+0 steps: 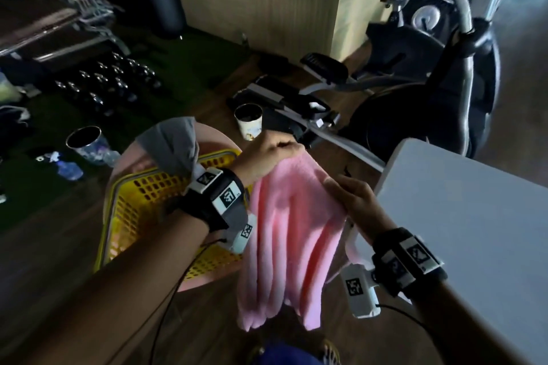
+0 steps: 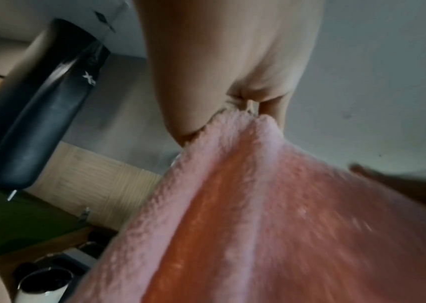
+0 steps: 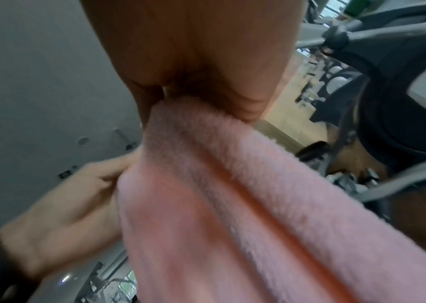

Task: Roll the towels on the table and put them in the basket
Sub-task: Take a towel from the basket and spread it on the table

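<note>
Head view: pink towel hangs in the air, unrolled, top edge stretched between both hands, body falling in long vertical folds toward the floor. It touches no surface that I can see; the lower corners are gathered and uneven.

Left hand pinches the far top corner, fingers curled over it. Left wrist view confirms: thumb and fingers closed on a peak of pile. Right hand pinches the near top corner; right wrist view shows the cloth bunched between thumb and fingers, a small bite.

White table lies to the right of the right hand, its edge just beside that wrist. Yellow basket sits below and left of the left wrist, on a pink stool. A grey towel is draped over the basket's far rim, not rolled as far as I can tell.

Risks, as judgement:
- Both grips hold only corners. If either slips, the towel swings down to the floor.
- Laid down with the folds in, it would roll lumpy and may unwind in the basket.
- A swing toward the table could drag the hem across the table edge and skew the lay.
- Two cups stand on the floor beyond the left hand; a wide swing could tip one.
</note>
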A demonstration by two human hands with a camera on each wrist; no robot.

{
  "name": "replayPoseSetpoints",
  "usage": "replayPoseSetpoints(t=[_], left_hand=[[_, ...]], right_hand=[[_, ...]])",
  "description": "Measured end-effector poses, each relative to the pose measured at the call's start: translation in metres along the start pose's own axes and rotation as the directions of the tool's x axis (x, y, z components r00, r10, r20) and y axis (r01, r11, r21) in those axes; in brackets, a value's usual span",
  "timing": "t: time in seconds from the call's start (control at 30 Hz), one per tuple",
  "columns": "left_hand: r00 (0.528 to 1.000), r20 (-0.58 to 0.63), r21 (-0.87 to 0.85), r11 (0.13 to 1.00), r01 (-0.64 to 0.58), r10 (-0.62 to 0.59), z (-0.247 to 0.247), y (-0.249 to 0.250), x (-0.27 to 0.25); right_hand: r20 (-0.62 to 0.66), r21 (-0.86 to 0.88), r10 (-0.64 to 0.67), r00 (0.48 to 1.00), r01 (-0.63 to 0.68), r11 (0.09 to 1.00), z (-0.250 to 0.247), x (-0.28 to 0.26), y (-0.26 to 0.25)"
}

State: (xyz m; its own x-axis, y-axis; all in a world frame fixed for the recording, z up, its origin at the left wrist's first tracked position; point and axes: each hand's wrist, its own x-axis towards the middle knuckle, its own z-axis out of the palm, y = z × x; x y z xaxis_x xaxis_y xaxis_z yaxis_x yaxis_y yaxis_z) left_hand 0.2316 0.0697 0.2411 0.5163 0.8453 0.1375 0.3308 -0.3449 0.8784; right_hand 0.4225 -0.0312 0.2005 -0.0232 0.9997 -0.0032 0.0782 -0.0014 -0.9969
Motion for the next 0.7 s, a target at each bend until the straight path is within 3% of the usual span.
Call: replayPoseSetpoints(t=[0.07,0.17,0.23,0.27,0.4,0.5,0.63,0.7], left_hand=[[0.992,0.091,-0.135,0.986,0.103,-0.091,0.007,-0.007,-0.008],[0.938,0.304,-0.421,0.86,0.287,-0.165,0.032,-0.008,-0.017],[0.932,0.32,-0.552,0.766,0.328,-0.169,0.032,0.0,-0.017],[0.94,0.303,-0.567,0.764,0.309,-0.155,0.025,0.004,-0.014],[0.976,0.211,-0.57,0.805,0.166,-0.052,-0.006,0.021,0.001],[0.985,0.119,-0.621,0.764,0.174,-0.128,-0.014,0.026,0.005],[0.947,0.321,-0.248,0.965,0.09,-0.006,0.004,0.024,-0.003],[0.967,0.255,-0.293,0.953,0.079,-0.002,0.0,0.032,0.006]], right_hand=[[-0.052,-0.038,-0.101,0.994,0.099,0.994,-0.004,0.009,-0.014],[-0.023,-0.22,-0.235,0.972,0.224,0.949,-0.004,0.029,-0.042],[0.003,-0.304,-0.244,0.97,0.233,0.924,-0.002,0.037,-0.052],[-0.005,-0.31,-0.237,0.972,0.224,0.924,-0.002,0.039,-0.055],[0.037,-0.129,-0.089,0.995,0.093,0.987,-0.001,0.038,-0.041],[0.038,-0.07,-0.077,0.996,0.08,0.994,-0.002,0.03,-0.034],[-0.066,-0.015,-0.181,0.981,0.18,0.984,-0.007,0.043,-0.06],[-0.047,-0.021,-0.177,0.983,0.176,0.984,-0.003,0.051,-0.063]])
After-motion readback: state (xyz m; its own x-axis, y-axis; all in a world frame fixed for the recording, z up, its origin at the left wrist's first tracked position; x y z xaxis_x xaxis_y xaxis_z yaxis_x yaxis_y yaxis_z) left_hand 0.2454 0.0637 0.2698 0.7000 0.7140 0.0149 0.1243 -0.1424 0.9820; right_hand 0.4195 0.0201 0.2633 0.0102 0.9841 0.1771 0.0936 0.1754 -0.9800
